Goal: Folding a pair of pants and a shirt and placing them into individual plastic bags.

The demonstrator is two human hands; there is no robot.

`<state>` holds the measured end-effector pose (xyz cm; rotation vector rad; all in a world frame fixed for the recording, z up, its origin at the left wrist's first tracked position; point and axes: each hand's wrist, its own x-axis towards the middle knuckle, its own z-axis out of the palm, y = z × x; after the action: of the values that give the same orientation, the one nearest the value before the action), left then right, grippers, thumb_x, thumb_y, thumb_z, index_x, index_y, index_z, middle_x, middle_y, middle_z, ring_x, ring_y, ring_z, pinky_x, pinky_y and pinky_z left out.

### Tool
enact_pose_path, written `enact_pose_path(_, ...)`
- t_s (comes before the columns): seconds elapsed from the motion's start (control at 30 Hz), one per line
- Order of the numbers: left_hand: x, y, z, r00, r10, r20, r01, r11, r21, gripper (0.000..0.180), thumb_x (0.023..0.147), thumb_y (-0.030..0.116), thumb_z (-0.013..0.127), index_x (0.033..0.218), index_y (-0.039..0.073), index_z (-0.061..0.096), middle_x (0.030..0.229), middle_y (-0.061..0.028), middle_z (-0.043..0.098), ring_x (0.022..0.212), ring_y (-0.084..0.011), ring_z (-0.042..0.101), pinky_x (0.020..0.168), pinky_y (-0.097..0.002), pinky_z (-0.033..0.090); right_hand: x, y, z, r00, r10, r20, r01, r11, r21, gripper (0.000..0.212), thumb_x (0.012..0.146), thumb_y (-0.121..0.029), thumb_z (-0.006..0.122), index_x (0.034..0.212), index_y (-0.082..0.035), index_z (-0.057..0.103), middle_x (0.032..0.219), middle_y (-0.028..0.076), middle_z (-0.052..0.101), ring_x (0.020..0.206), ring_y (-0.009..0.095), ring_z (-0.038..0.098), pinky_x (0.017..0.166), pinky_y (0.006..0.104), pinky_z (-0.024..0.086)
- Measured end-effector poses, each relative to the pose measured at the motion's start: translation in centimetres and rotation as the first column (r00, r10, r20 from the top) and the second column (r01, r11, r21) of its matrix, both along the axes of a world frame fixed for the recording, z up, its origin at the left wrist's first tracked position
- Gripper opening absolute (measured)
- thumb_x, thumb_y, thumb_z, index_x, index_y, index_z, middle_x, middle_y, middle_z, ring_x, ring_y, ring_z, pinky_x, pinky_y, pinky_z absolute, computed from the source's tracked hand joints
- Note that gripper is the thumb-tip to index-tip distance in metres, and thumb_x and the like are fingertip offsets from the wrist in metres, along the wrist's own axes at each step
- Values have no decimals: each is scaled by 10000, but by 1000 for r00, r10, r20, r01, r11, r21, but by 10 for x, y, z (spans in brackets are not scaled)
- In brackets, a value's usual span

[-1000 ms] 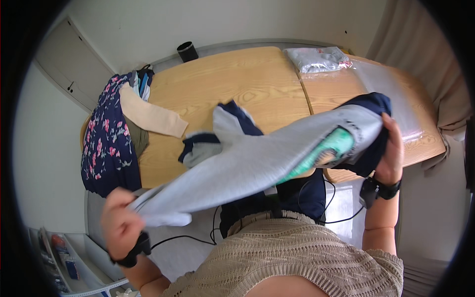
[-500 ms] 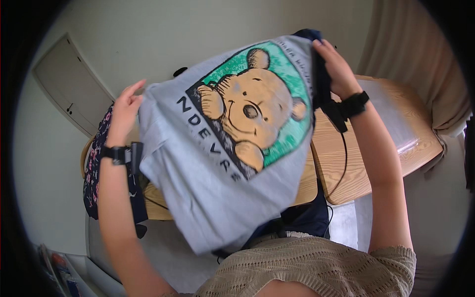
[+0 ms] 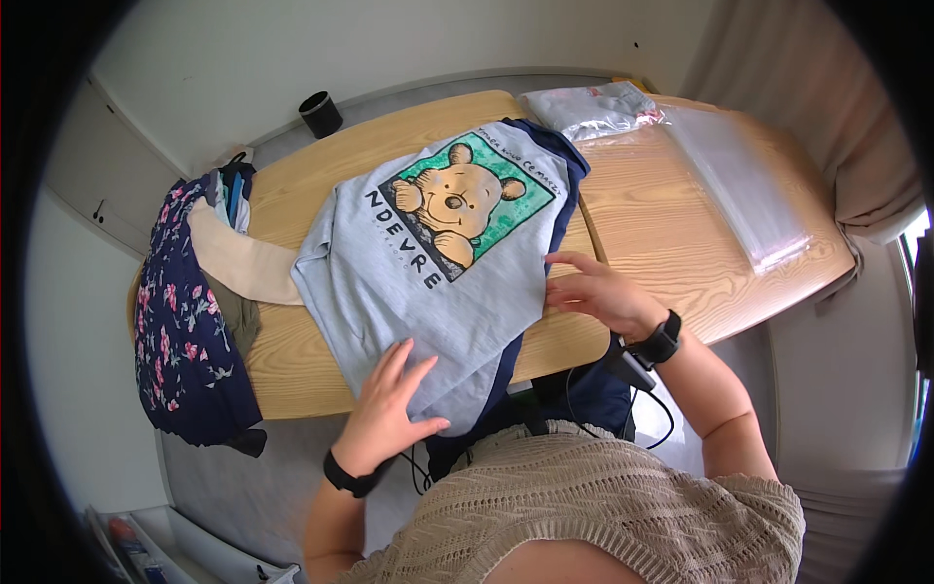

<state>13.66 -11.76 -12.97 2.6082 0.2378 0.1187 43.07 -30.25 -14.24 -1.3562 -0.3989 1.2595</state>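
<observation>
A light grey sweatshirt (image 3: 389,292) with dark navy edging lies spread on the wooden table (image 3: 292,365), its bear picture facing up. Its lower end hangs over the table's near edge toward me. My left hand (image 3: 389,404) is open, fingers spread, over the lower left part of the cloth. By the right side of the sweatshirt is my right hand (image 3: 603,297), also open, with its fingertips at the garment's edge. A cream strip of cloth (image 3: 238,258) runs from the left side of the sweatshirt; whether it belongs to it I cannot tell.
Dark floral clothing (image 3: 175,321) and other garments are heaped at the table's left end. At the back right lie a bagged grey garment (image 3: 593,109) and flat clear plastic bags (image 3: 744,185). A black bin (image 3: 320,115) stands beyond the far edge. A black cable (image 3: 671,419) hangs below my right wrist.
The sweatshirt, held up in the air before, has come down flat onto the table. Both hands have moved lower and toward me, and my right hand has let go of its upper corner.
</observation>
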Motion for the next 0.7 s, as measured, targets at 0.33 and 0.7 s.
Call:
enact_pose_path(0.33,-21,-3,-34,960,257,110,-222,940,-259,414,789,-35,455,1195,-37,540,1294,-223,497,1287,-377,390,1068,-403,319,-30,30,31,975,197,103,-221,819,530,454,919,-150,551,1343,-21,451,1378,83,469,1230,191,463,1040,313,322)
enact_pose_path(0.7,-18,13,-43,863,503,43,-434,782,-447,286,847,27,538,1122,-42,581,1040,-193,634,955,-262,612,847,-321,458,-109,-2,-25,-25,140,990,-308,941,-141,292,713,-82,662,998,-134,623,1199,60,510,1074,262,520,906,399,437)
